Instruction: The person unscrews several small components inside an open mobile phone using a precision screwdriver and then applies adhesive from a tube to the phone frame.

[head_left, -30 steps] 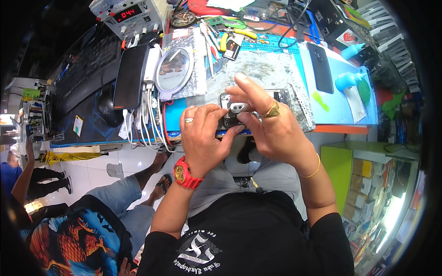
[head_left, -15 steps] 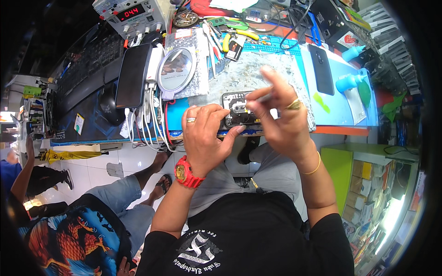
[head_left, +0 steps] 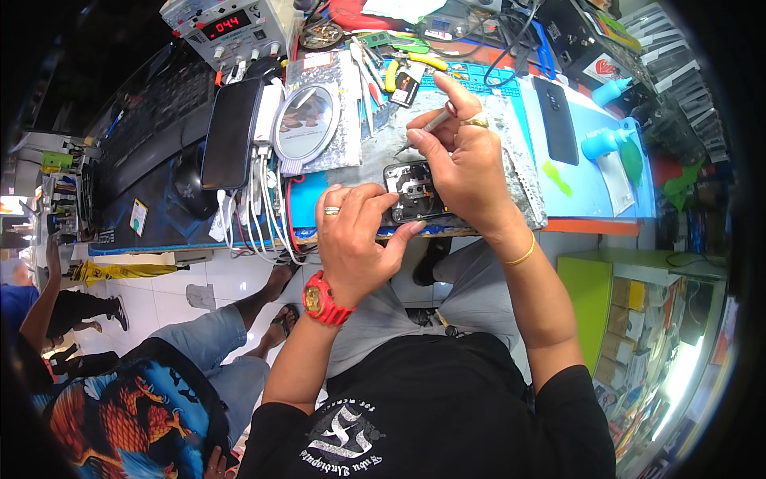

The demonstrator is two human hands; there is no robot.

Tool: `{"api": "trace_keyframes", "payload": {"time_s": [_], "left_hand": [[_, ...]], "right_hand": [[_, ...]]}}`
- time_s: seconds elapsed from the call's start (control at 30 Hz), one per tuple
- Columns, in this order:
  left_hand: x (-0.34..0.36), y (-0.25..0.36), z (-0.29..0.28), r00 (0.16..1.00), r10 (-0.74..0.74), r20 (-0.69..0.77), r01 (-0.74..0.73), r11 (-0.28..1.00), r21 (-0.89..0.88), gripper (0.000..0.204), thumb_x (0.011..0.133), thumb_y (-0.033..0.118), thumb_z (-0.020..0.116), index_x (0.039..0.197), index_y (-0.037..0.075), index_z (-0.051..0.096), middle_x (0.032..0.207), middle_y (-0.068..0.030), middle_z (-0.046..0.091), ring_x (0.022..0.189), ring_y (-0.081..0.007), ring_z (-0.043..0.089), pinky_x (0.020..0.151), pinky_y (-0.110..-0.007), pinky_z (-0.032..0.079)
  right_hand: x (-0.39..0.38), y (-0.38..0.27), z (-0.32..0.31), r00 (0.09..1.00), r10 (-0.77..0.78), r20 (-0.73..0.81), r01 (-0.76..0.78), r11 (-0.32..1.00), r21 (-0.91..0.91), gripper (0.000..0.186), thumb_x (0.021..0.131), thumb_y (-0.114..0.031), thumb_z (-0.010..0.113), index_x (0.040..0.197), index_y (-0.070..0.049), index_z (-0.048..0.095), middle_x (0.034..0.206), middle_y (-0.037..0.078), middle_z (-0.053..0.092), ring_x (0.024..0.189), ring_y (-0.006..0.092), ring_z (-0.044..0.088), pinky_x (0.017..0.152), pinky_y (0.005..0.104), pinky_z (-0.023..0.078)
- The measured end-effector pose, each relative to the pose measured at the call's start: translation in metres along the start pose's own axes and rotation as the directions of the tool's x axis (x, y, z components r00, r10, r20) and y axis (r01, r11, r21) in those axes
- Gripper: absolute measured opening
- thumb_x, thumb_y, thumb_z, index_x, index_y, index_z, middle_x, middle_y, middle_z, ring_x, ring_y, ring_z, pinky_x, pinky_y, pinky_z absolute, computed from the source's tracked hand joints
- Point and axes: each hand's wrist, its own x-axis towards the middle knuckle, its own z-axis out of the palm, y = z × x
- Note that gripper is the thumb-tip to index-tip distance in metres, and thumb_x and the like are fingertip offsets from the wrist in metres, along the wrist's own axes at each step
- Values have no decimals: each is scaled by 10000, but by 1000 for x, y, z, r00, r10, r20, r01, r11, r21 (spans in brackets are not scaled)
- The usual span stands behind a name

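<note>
An opened phone (head_left: 412, 191), its dark inside with metal plates and small parts facing up, lies at the bench's front edge. My left hand (head_left: 359, 225) grips its left side, fingertips on the left rim and thumb along the near edge. In my closed right hand (head_left: 469, 164) is a slim pen-like screwdriver (head_left: 436, 121), pinched between thumb and fingers with the index finger raised. Its dark, thin tip points down and left, over the worn grey mat (head_left: 471, 104) just beyond the phone. The right palm covers the phone's right part.
Left of the mat stand a round mirror (head_left: 306, 121), a dark phone (head_left: 231, 134) and white cables (head_left: 262, 191). Tweezers (head_left: 367, 88) and yellow-handled pliers (head_left: 427, 60) lie behind. Another phone (head_left: 556, 120) and blue bottles (head_left: 605, 144) are at right. Someone sits at lower left.
My right hand has moved left and slightly away from me, taking the screwdriver tip from over the phone to beyond its far edge. The left hand stays on the phone.
</note>
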Motion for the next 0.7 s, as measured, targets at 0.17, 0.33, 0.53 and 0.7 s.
{"api": "trace_keyframes", "payload": {"time_s": [0.17, 0.33, 0.53, 0.7], "left_hand": [[0, -1, 1, 1000, -5, 16, 5, 1000, 7, 466, 779, 306, 944, 1095, 44, 724, 1093, -115, 712, 1035, -319, 657, 1036, -514, 438], [0, 0, 1, 1000, -2, 17, 1, 1000, 30, 454, 781, 300, 944, 1086, 44, 726, 1086, -121, 711, 1043, -312, 661, 1064, -526, 433], [-2, -2, 2, 999, -30, 45, 28, 999, 47, 415, 774, 306, 942, 1070, 81, 755, 1118, -74, 705, 1052, -284, 629, 1053, -533, 445], [0, 1, -1, 997, -42, 71, 38, 997, 62, 448, 773, 319, 943, 1082, 78, 725, 1102, -94, 703, 1037, -299, 639, 1070, -538, 435]], "right_hand": [[-2, -10, -12, 993, 98, 63, -101, 994, 48, 720, 1006, 81, 692, 1631, -5, 344, 1101, 156, 768, 983, 180, 774, 884, 310, 626], [-14, -11, -32, 993, 118, -11, -112, 964, 241, 734, 1029, 94, 643, 1649, -20, 269, 1165, 183, 732, 1011, 229, 778, 882, 326, 643], [-27, -15, -51, 971, 229, -71, -180, 892, 414, 730, 1039, 98, 608, 1645, -15, 217, 1191, 199, 701, 1054, 311, 779, 917, 387, 667], [-27, -14, -47, 964, 267, -25, -221, 846, 485, 778, 1037, 98, 615, 1667, -36, 180, 1216, 198, 685, 1111, 290, 758, 960, 403, 641]]}}
